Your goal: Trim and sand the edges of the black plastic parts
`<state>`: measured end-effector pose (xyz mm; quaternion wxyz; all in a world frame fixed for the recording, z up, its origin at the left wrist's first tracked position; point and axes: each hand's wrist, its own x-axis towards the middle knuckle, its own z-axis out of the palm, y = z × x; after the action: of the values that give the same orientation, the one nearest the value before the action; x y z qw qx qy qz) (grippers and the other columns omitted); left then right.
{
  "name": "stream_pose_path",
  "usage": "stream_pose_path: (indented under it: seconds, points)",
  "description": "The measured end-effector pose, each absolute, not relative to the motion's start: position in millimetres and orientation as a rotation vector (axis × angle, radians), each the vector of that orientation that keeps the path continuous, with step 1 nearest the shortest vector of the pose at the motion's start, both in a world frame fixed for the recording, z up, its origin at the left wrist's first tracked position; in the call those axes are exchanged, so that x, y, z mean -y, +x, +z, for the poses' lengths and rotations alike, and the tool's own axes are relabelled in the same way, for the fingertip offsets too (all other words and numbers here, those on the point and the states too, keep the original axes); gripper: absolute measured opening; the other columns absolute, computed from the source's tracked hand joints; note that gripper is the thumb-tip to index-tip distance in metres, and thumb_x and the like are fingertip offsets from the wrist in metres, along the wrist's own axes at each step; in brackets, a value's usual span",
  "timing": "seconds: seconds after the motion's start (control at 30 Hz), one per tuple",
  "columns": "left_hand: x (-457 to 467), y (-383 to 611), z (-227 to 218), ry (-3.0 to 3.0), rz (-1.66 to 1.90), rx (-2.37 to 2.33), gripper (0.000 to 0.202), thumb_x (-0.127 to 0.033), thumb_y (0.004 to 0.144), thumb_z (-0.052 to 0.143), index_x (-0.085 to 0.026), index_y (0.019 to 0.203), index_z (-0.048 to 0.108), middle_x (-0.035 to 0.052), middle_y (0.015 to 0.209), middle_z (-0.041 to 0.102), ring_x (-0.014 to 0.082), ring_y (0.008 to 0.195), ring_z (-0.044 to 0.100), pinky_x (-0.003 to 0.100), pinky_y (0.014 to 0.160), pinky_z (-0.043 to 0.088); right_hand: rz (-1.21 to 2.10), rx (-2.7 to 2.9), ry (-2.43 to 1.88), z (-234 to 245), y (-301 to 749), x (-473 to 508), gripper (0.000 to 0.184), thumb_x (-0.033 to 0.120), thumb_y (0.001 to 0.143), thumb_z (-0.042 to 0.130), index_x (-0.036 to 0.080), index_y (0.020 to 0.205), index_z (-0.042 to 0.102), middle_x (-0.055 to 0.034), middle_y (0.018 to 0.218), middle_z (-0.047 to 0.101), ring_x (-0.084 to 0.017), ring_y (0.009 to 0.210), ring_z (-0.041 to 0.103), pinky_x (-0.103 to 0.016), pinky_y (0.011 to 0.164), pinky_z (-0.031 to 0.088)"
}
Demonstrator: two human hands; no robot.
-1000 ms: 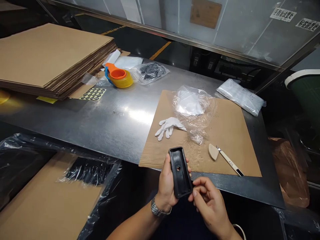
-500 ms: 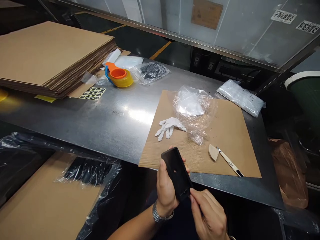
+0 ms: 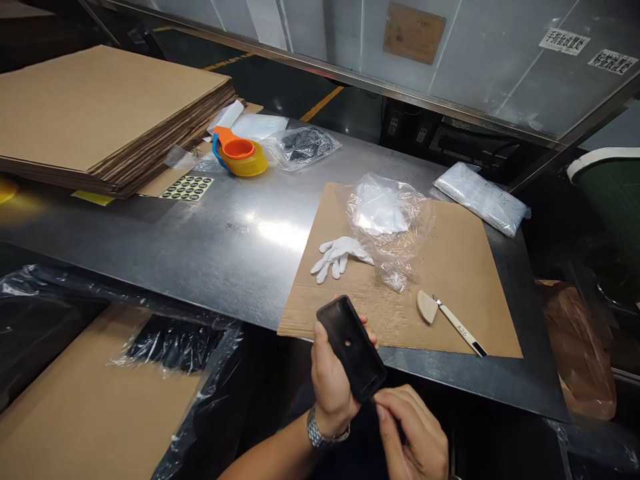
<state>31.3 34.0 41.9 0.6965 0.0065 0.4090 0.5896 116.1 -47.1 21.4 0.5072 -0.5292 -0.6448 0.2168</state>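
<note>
In my left hand (image 3: 333, 380) lies a black rectangular case (image 3: 353, 353), shaped like a phone case, with its hollow side facing me and a small round hole near its middle. The thumb grips one long edge while fingertips wrap round the other. At the case's lower end is my right hand (image 3: 413, 427), thumb and forefinger pinched together by the rim. Whatever is in that pinch is too small to make out. Beyond my hands, a white glove (image 3: 340, 257), a wedge-shaped tan pad (image 3: 427, 307) and a craft knife (image 3: 459, 325) marked A26 rest on a cardboard sheet (image 3: 460, 267).
Crumpled clear plastic (image 3: 385, 207) lies on the cardboard, with a wrapped white packet (image 3: 481, 198) behind it. A tape dispenser (image 3: 245, 157), round stickers (image 3: 187, 188) and a tall cardboard stack (image 3: 115, 113) stand left on the metal table (image 3: 240, 253). A plastic-lined box (image 3: 105, 400) sits lower left.
The case has turned slightly so that more of its inside faces me. My right hand has shifted a little left along the lower rim, still pinching.
</note>
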Motion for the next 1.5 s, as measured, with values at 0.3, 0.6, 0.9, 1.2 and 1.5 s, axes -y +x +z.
stream_pose_path:
  seconds: [0.3, 0.6, 0.9, 1.2, 1.5]
  points:
    - [-37, 30, 42, -0.044, 1.164, -0.954, 0.057, -0.060, 0.083, 0.033, -0.011, 0.080, 0.062, 0.0068, 0.056, 0.062, 0.0130, 0.050, 0.056, 0.020, 0.046, 0.044, 0.388, 1.540, -1.365, 20, 123, 44, 0.039, -0.001, 0.081, 0.046, 0.017, 0.112, 0.058, -0.0076, 0.078, 0.064, -0.017, 0.072, 0.061, -0.029, 0.058, 0.052]
    - [-32, 33, 39, 0.048, 1.350, -0.958, 0.048, -0.055, 0.082, 0.045, -0.023, 0.117, 0.052, 0.0015, 0.077, 0.064, 0.0134, 0.057, 0.059, 0.023, 0.051, 0.047, 0.322, 1.690, -1.284, 22, 122, 41, 0.042, -0.005, 0.076, 0.049, 0.015, 0.111, 0.059, -0.0085, 0.074, 0.064, -0.017, 0.065, 0.059, -0.029, 0.054, 0.050]
    - [-33, 33, 38, 0.039, 1.345, -0.959, 0.051, -0.056, 0.081, 0.045, -0.022, 0.119, 0.051, 0.0018, 0.076, 0.064, 0.0135, 0.056, 0.059, 0.023, 0.051, 0.047, 0.405, 1.652, -1.310, 26, 122, 40, 0.045, -0.005, 0.078, 0.045, 0.016, 0.116, 0.058, -0.0081, 0.076, 0.064, -0.016, 0.065, 0.060, -0.028, 0.055, 0.051]
    - [-34, 33, 37, -0.013, 1.220, -0.988, 0.050, -0.057, 0.083, 0.039, -0.014, 0.097, 0.059, 0.0043, 0.066, 0.063, 0.0137, 0.052, 0.058, 0.023, 0.048, 0.047, 0.511, 1.659, -1.205, 31, 115, 42, 0.032, -0.002, 0.077, 0.045, 0.016, 0.099, 0.061, -0.0049, 0.064, 0.063, -0.014, 0.055, 0.056, -0.025, 0.047, 0.046]
    - [-45, 30, 34, -0.178, 0.996, -0.923, 0.044, -0.047, 0.088, 0.035, -0.011, 0.082, 0.060, 0.0052, 0.060, 0.064, 0.0123, 0.047, 0.058, 0.021, 0.045, 0.046, 0.567, 1.708, -1.213, 36, 136, 38, 0.031, 0.001, 0.077, 0.047, 0.017, 0.102, 0.056, -0.0013, 0.059, 0.056, -0.012, 0.051, 0.050, -0.024, 0.045, 0.041]
